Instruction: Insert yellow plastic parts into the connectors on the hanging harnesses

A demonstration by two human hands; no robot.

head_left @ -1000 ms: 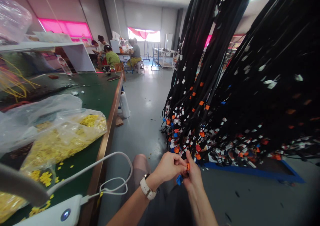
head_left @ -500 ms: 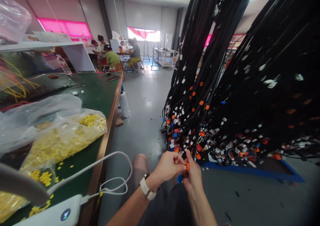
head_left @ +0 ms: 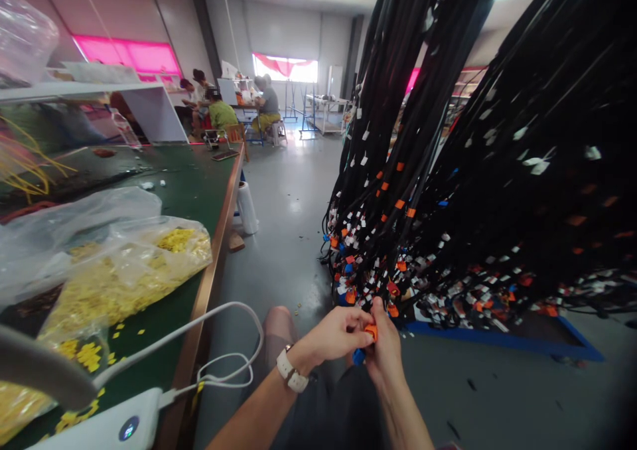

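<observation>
Low in front of my lap, both hands meet at an orange connector point(head_left: 371, 331). My left hand point(head_left: 340, 334), with a white watch at the wrist, pinches it between thumb and fingers. My right hand point(head_left: 387, 344) is closed around its other side, thumb pointing up. Just beneath the fingers hangs a blue connector point(head_left: 358, 356); whether a hand grips it too is hidden. Behind my hands, a thick bundle of black cables point(head_left: 393, 105) hangs down, its ends crowded with white, orange, blue and red connectors.
On the left stands a green-topped bench point(head_left: 189, 201) with a plastic bag of yellow pieces point(head_left: 144, 264) and a white power bank point(head_left: 109, 423) with its cable. A blue tray point(head_left: 572, 340) lies under the cables. Several people sit at tables farther back.
My left fingers have shifted slightly on the orange connector, which now shows more of its face. The blue connector has turned a little. Both hands stay in nearly the same place.
</observation>
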